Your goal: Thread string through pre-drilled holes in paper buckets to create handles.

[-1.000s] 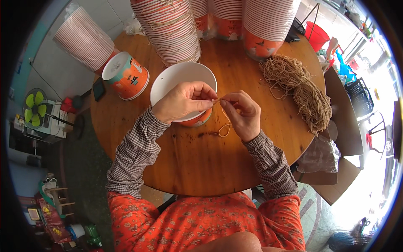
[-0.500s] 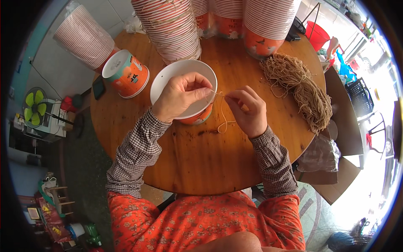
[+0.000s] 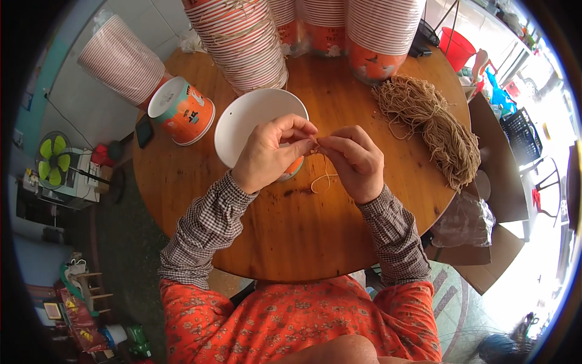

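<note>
Over the right rim of a white-lined paper bucket, my two hands meet at the fingertips. My left hand is pinched shut on a thin tan string, and my right hand pinches the same string close by. Its tail hangs below the fingers in a loose loop by the wood surface. The spot where the string is gripped is mostly covered by my fingers. The bucket stands upright, its orange and green outer side partly hidden behind my left hand.
A skein of tan string lies on the round wooden table at right. Behind stands a tall stack of buckets with strings, near wrapped stacks. An upside-down orange bucket and a dark phone sit at left.
My hands have come together, so the gap with string stretched between them has closed. My left hand moved right, off the bucket's middle.
</note>
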Motion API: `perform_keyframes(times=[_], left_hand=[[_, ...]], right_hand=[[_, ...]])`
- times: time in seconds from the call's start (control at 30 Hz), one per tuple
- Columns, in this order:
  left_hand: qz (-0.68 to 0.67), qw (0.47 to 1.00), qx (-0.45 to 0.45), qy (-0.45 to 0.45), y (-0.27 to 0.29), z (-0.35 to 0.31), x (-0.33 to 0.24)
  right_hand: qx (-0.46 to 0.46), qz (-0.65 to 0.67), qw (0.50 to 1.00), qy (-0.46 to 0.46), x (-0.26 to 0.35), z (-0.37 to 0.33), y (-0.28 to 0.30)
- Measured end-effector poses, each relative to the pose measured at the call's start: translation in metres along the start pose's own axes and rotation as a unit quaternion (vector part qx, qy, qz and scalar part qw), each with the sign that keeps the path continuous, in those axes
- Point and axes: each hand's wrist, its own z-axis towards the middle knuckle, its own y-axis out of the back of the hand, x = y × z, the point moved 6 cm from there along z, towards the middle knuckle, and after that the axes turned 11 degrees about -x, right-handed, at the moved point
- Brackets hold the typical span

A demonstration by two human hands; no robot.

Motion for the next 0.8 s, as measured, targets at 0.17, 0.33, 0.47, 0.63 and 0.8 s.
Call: perform_keyframes(times=[0.17,0.33,0.47,0.63,0.8], left_hand=[[0.015,1.000,0.002,0.004,-0.002,-0.002,-0.005],[0.063,0.998,0.001,-0.012,0.000,-0.004,-0.008],[0.042,0.999,0.006,0.011,0.001,-0.005,-0.007],[0.098,0.995,-0.005,-0.029,-0.003,-0.010,-0.008],[0.134,0.991,-0.026,0.005,-0.005,-0.012,-0.012]], right_hand=[[0.000,0.032,0.998,-0.059,-0.006,-0.005,-0.003],[-0.004,0.054,0.993,-0.107,-0.008,-0.007,-0.006],[0.001,0.080,0.984,-0.157,-0.013,-0.009,-0.007],[0.002,0.072,0.983,-0.168,-0.011,-0.008,-0.008],[0.011,0.118,0.963,-0.244,-0.024,-0.016,-0.013]])
